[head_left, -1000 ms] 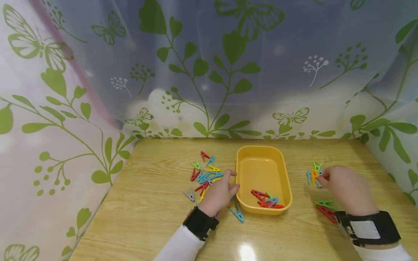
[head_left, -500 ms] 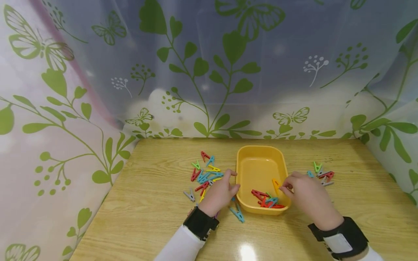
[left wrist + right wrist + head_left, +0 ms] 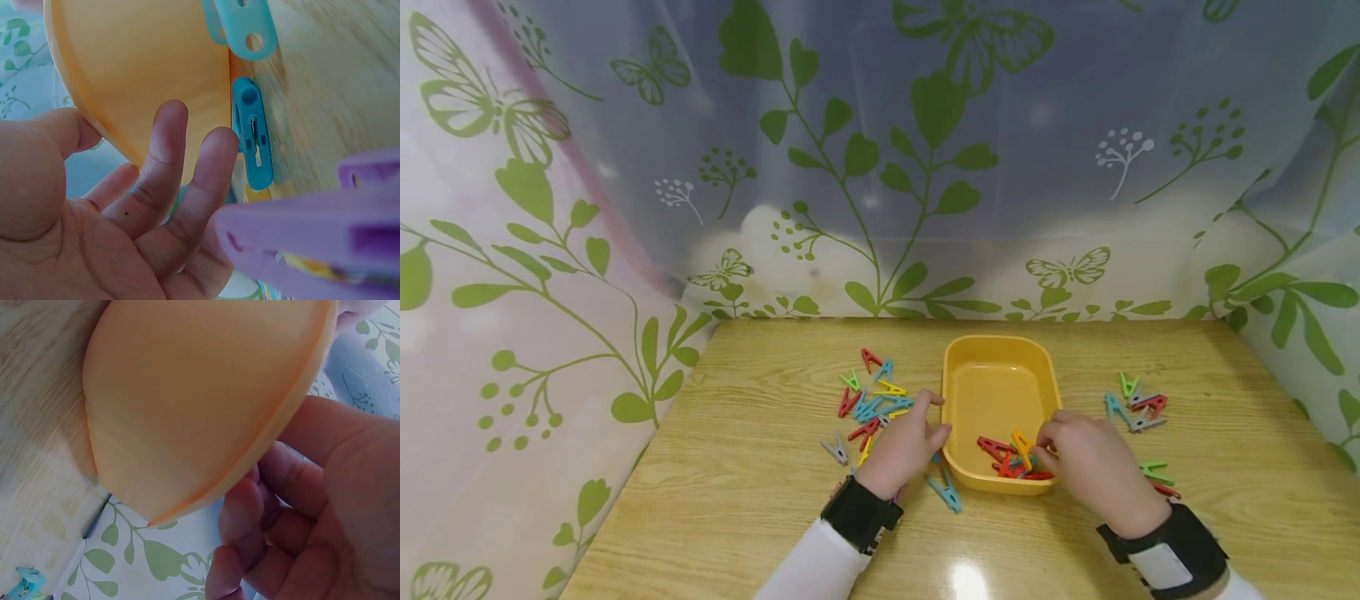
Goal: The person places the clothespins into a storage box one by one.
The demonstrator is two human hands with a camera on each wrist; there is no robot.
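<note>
My right hand (image 3: 1093,467) reaches over the right rim of the yellow plastic tray (image 3: 992,400) and pinches an orange clothespin (image 3: 1021,448) between thumb and fingertips. Directly below are red clothespins (image 3: 995,447) and others heaped in the tray's near end. In the right wrist view the tray wall hides the pinched clothespin. My left hand (image 3: 898,446) stays at the tray's left rim, its fingers loosely extended against the outer wall (image 3: 119,62). Beside that hand in the left wrist view are a blue clothespin (image 3: 255,137) and a purple clothespin (image 3: 294,225).
Left of the tray, a loose pile of mixed clothespins (image 3: 868,406) spreads on the wooden table (image 3: 737,500). A smaller group of clothespins (image 3: 1138,404) lies to the right, with a green clothespin (image 3: 1153,472) nearer my right wrist. A printed curtain (image 3: 865,167) stands behind.
My right hand has carried the orange clothespin left from the right-hand group into the tray, then lower toward its near end. My left hand has stayed in place.
</note>
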